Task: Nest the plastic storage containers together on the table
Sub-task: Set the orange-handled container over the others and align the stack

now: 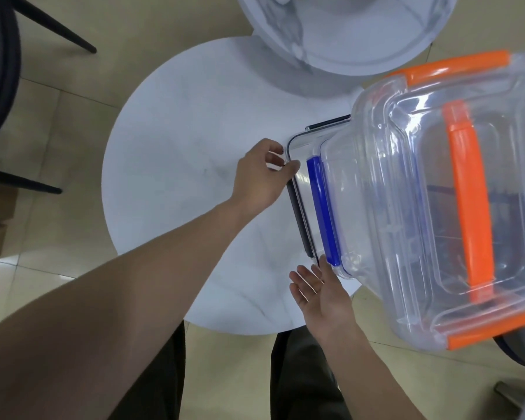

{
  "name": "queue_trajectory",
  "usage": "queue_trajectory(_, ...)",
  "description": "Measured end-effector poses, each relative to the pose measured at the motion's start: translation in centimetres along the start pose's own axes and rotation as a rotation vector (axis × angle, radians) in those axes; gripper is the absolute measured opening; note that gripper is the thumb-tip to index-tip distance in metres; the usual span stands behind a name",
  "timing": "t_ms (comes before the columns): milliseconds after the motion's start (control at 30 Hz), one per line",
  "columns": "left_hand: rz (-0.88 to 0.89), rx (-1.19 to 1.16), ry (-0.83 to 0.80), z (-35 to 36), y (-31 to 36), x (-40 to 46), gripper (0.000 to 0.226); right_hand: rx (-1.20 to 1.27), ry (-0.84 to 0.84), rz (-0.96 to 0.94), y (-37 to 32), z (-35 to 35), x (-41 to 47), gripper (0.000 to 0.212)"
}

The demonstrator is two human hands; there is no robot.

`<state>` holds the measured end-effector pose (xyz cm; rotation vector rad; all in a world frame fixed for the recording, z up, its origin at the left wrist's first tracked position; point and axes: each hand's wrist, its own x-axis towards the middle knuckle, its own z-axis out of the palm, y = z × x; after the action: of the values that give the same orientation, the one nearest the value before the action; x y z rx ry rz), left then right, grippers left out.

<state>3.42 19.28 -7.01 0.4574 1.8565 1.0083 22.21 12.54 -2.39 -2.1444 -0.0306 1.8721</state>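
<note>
Three containers: we see orange-handled tub (455,189) nested over blue-handled tub (323,210), black-rimmed tub (297,189).
Left hand (261,177): pinching black-rimmed tub's corner.
Right hand (319,292): open, empty.

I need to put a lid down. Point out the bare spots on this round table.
The round table is bare across its left half, from the far rim down to the near edge, left of the left hand. The right side is crowded: the stacked containers overhang the edge, with the right hand at their near corner.
</note>
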Motion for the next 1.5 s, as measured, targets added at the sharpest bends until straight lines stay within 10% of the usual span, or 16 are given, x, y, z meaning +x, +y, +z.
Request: queue_trajectory(1500, -0.134, -0.059, -0.057, 7.2, 8.0, 5.6, 0.031, -0.154, 0.16, -0.05, -12.0, -1.0, 2.4, 0.042)
